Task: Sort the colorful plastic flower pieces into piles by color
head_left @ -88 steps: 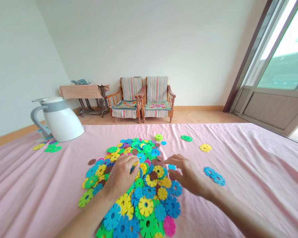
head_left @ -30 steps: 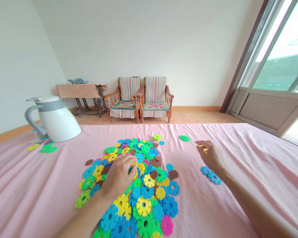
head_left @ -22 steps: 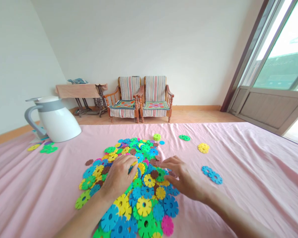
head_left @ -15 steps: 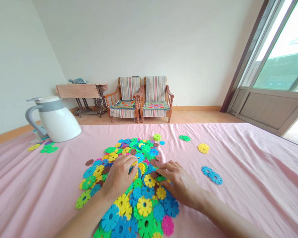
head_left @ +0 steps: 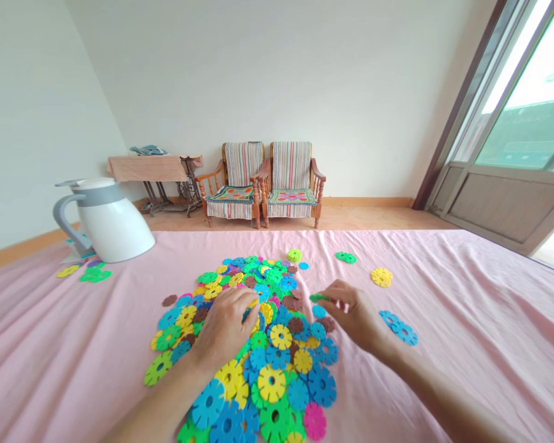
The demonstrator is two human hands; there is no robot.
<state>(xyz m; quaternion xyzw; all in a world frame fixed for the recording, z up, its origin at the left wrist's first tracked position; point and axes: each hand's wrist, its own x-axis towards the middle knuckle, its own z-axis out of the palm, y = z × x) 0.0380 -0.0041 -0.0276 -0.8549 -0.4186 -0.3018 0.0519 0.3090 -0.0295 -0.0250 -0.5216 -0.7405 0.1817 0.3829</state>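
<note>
A spread pile of flat, notched plastic snowflake discs (head_left: 270,384) in several colours lies across the cloth before me. My right hand (head_left: 353,311) is just off the pile's right side, pinching a green snowflake disc (head_left: 317,298) between thumb and fingers. My left hand (head_left: 228,319) rests over the middle of the pile with its fingers curled. Blue and yellow show between its thumb and forefinger, but whether these are held discs or the pile below is unclear. Blue and brown discs (head_left: 326,324) lie under the right fingers.
Sorted discs lie apart: lime (head_left: 294,255), green (head_left: 346,257), yellow (head_left: 381,277) and blue ones (head_left: 399,327). A white jug with a grey handle (head_left: 115,221) stands at the left, near loose green discs (head_left: 96,274). The pink tablecloth (head_left: 480,320) is wrinkled.
My right hand has lifted from the pile and shifted right, with a green disc now in its pinch. Discs at the pile's right edge have spread outward. My left hand stays nearly in place.
</note>
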